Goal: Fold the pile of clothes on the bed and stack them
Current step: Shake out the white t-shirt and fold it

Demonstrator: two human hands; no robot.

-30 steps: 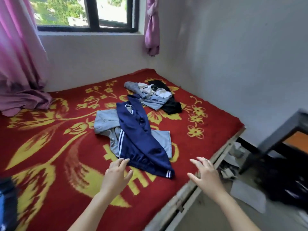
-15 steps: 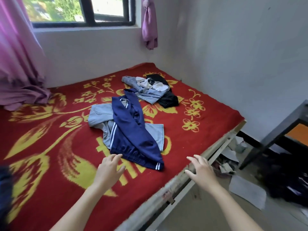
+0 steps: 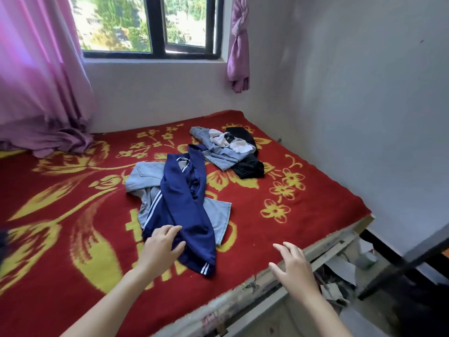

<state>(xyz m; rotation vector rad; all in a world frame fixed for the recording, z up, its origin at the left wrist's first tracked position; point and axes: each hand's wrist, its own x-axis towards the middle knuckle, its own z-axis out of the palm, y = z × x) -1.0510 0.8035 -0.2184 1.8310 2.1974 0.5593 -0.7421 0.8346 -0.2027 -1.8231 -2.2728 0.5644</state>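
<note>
**Both hands open at the bed's near edge, clothes unfolded**

Your bed (image 3: 60,239), red with yellow flowers, fills the room's corner below the window (image 3: 150,23). Around its middle a pair of pale blue jeans (image 3: 145,176) lies spread out. A navy track garment (image 3: 184,210) with white stripes lies rumpled across them, running from mid-bed down toward the near edge. Further back, close to the bed's far right corner, a small heap (image 3: 233,154) of denim, white and black pieces sits just beyond those two, none of it folded.

Your left hand (image 3: 160,249) is over the near end of the navy track garment, fingers spread and its grip open. You cannot tell from this view whether the fingertips touch the cloth. Your right hand (image 3: 294,266) hovers over the bed's near edge, to the right of the garment, with fingers splayed, grip open and holding nothing.
</note>
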